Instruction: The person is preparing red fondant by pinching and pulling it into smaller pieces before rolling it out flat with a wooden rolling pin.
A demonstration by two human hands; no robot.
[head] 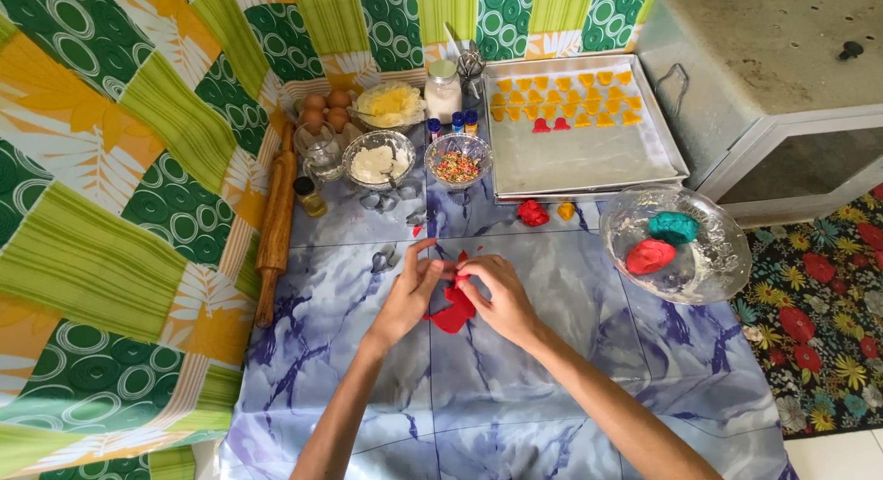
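A flat piece of red dough [452, 313] lies just below the middle of the frame on the blue marbled sheet, irregular in outline, thin, its upper end pinched between the fingertips of both hands, with small red scraps beside it.

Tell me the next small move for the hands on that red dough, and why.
Probably lift the shaped red dough free and carry it to the baking tray. Both the left hand and right hand pinch it, and two red shapes already sit beside yellow ones there.
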